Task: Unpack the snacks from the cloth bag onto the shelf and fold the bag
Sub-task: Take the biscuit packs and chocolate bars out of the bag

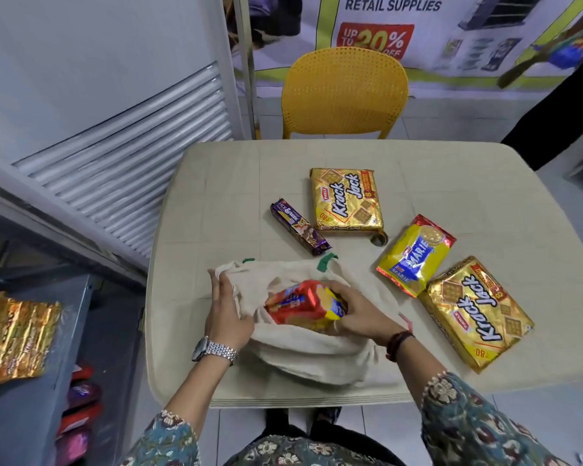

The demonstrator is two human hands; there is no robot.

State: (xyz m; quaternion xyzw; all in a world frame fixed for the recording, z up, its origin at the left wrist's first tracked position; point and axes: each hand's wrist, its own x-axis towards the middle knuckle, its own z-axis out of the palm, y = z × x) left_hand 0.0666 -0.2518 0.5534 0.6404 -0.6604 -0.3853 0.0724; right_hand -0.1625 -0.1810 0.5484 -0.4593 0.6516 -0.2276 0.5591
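At a beige surface (451,183), the right hand (354,311) grips a red biscuit pack (300,306) inside the cloth bag (317,354); the left hand (226,314) pinches the rim, best kept wide so the wrapper lifts clear

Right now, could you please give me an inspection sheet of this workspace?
Surface: beige table, mostly bare at the far side.
Job's things: cloth bag open on the near edge; red biscuit pack half out; two Krack Jack packs, Marie pack and purple Hide & Seek pack lying flat.
Clutter: nothing seen.
Hands: left hand holds the bag's rim; right hand grips the red pack.
Cables: nothing seen.
Surroundings: yellow chair behind; grey shelf at left holding a gold pack.
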